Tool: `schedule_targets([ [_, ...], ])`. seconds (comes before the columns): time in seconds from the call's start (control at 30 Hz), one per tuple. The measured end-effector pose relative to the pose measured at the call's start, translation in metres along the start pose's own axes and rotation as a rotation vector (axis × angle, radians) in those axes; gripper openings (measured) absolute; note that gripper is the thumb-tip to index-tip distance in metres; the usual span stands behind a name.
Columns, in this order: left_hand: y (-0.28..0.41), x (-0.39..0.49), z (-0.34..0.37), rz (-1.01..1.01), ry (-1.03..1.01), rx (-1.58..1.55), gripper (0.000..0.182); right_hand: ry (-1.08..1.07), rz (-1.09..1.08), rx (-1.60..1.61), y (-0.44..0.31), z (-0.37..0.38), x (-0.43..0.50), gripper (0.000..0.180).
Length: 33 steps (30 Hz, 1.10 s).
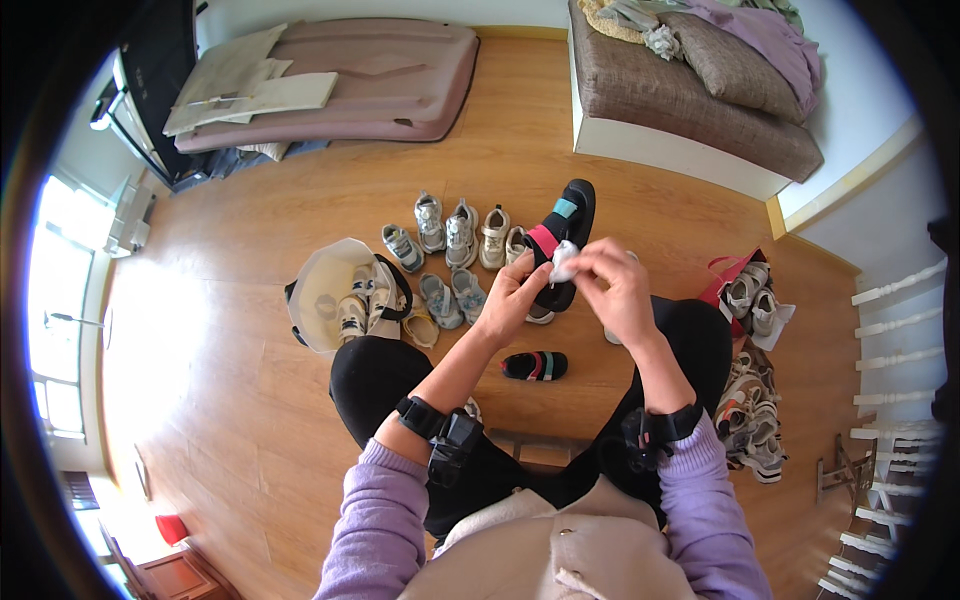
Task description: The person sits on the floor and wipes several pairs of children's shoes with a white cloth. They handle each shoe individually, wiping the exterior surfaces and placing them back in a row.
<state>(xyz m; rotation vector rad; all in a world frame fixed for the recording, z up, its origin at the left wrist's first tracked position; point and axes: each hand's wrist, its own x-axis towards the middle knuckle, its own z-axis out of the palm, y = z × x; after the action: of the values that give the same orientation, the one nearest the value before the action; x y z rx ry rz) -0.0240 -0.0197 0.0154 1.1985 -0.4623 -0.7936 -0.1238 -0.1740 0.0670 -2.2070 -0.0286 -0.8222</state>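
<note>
My left hand (515,294) grips a black shoe (576,222) that has a pink and a teal strap, its toe pointing away from me. In the fingers of my right hand (616,289) is a crumpled white tissue or cloth (564,262), at the shoe's opening. My left thumb also reaches the white piece. A similar small black shoe (534,366) with coloured straps lies on the floor between my knees. Beyond my left hand stand light children's sneakers (461,234) in a row, and grey-blue shoes (441,301) sit nearer. Other shoes are partly hidden beneath my hands.
A white bag (321,304) with shoes stands at left. On the right are a red bag (724,281) holding shoes and a pile of shoes (754,420). Farther off lie a pinkish board (405,90) and a brown cushioned bench (637,90). White balusters (896,360) line the right side.
</note>
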Motion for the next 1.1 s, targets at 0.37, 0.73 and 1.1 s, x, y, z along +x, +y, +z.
schedule_targets([
  [0.37, -0.006, 0.002, 0.0, 0.197, -0.06, 0.236, 0.023, 0.002, -0.164, 0.025, -0.002, -0.003, 0.001, 0.024],
  [0.73, -0.003, 0.0, 0.002, 0.271, -0.092, 0.426, 0.022, 0.346, 0.046, -0.155, 0.015, -0.017, 0.01, 0.022],
  [1.1, 0.004, -0.002, -0.003, 0.147, -0.169, 0.257, 0.02, 0.463, 0.138, -0.126, 0.029, -0.021, 0.014, 0.019],
])
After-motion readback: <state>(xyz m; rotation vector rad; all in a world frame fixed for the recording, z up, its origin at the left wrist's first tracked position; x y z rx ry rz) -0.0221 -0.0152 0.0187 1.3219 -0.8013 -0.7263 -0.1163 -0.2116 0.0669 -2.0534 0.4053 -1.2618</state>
